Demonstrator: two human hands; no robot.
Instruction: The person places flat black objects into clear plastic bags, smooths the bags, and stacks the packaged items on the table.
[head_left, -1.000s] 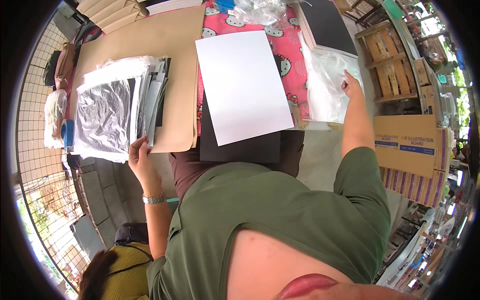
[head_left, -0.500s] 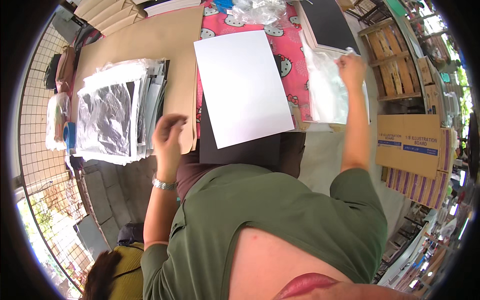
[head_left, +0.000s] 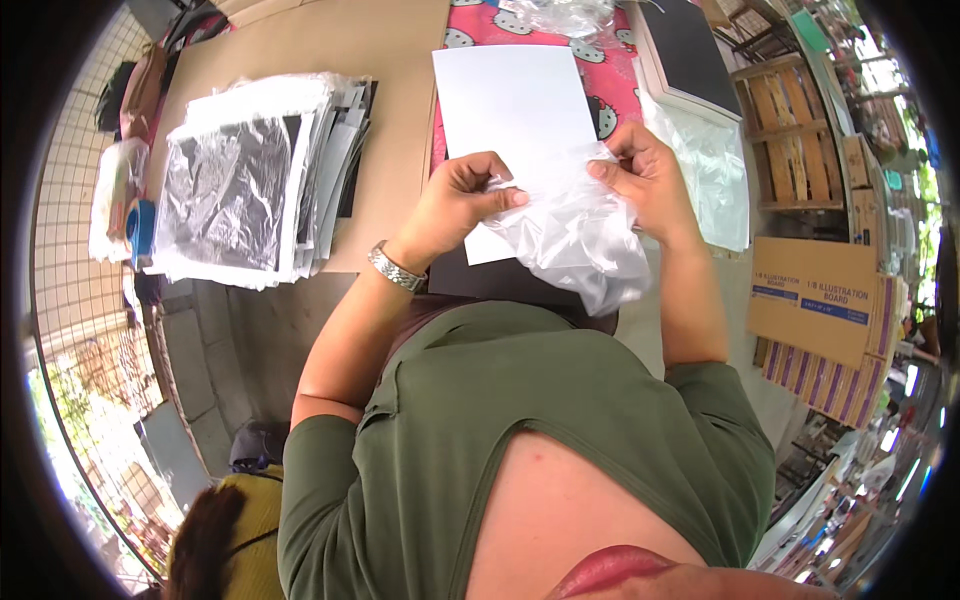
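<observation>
A crumpled clear plastic bag hangs between my hands. My left hand, with a metal watch on its wrist, pinches one side of the bag's upper edge. On the other side, my right hand grips the edge between thumb and fingers. Beneath the bag lies a white sheet, partly covered by it and by my left hand. A black board shows under the sheet at the table's near edge. More clear plastic bags lie flat in a stack to the right.
At left, a pile of plastic-wrapped black and white boards rests on brown cardboard. A black-topped stack stands at the far right of the pink patterned tablecloth. Cardboard boxes and a wooden pallet are beyond the table.
My right hand has brought a plastic bag from the right-hand stack over the white sheet. My left hand has moved right and taken hold of it too.
</observation>
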